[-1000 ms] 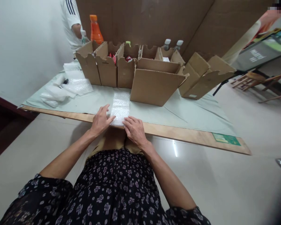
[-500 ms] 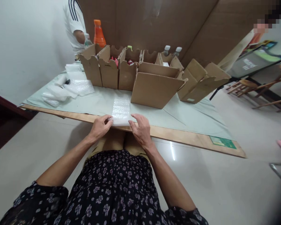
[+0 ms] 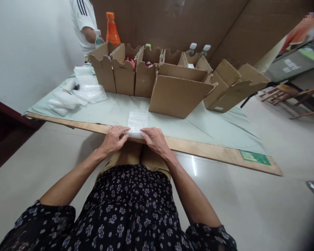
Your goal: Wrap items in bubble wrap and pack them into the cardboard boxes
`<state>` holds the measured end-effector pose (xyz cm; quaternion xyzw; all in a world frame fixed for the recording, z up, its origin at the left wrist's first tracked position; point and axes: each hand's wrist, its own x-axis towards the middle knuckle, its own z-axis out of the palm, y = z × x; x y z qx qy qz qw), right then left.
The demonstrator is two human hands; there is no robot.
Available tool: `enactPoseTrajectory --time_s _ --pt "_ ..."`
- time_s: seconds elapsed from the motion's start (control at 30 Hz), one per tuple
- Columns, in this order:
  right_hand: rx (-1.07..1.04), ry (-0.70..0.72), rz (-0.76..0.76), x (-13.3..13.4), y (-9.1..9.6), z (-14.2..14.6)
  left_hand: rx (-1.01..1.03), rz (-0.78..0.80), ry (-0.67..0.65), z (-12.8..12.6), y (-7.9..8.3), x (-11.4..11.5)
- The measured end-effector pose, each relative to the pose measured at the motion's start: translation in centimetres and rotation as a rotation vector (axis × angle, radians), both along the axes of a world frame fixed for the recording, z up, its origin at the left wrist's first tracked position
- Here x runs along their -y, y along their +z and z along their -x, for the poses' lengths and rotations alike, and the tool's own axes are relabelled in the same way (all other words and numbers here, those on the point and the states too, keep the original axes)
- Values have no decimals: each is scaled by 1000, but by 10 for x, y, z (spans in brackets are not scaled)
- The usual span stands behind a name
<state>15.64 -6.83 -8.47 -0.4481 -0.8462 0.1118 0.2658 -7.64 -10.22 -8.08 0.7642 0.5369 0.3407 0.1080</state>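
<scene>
A clear strip of bubble wrap (image 3: 137,120) lies on the cloth at the table's front edge, its near end folded into a flat roll. At the roll's left end, my left hand (image 3: 115,138) grips it between thumb and fingers. My right hand (image 3: 155,139) pinches the right end in the same way. Whether anything is inside the roll cannot be made out. Off to the left, a loose pile of bubble wrap pieces (image 3: 94,94) rests on the cloth.
Several cardboard bins, among them a wide one (image 3: 175,96), stand along the back of the table (image 3: 211,150). Behind them are an orange bottle (image 3: 112,31) and clear bottles. A person in a white shirt (image 3: 83,21) is at the far left. Wooden stools (image 3: 282,92) stand at the right.
The free length of bubble wrap beyond my hands has become shorter as the near end is folded over. My right hand has moved closer to the left and now grips the roll.
</scene>
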Motion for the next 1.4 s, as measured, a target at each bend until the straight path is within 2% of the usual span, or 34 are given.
enactPoseTrajectory --time_s 0.1,0.2,0.27,0.43,0.5,0.57,0.67,0.73,0.8,0.87,0.97,1.1,1.27,1.4 --pt "-13 -93 -49 3 3 -1 -2 19 55 0 -4 -24" --pt "62 -66 -108 4 4 2 -13 1 87 -1 -6 -44" --pt "97 -19 -88 2 2 4 -14 -18 77 0 -6 -44" --pt "50 -7 -18 -7 -1 2 28 -17 -18 6 -1 -14" --pt "39 -14 -9 -8 -1 -1 64 12 -14 6 0 -8" --pt "18 -52 -16 -8 0 -3 93 38 32 5 1 -13" --pt "-4 -123 -85 -7 1 -2 134 60 117 -1 1 -36" --pt "28 -97 -110 -8 3 3 173 68 169 -5 0 -50" --pt "75 -40 -80 -12 3 9 227 67 213 -8 1 -54" --pt "84 -23 -35 -20 3 15 303 62 254 -9 0 -46" --pt "29 -62 3 -33 1 21 449 97 285 -10 -4 -16" --pt "-87 -118 53 -29 0 24 639 240 189 -23 -11 16" --pt "-211 -55 134 10 1 22 879 324 27 -53 -8 17" --pt "-290 -45 157 27 6 6 915 340 32 -58 2 19"
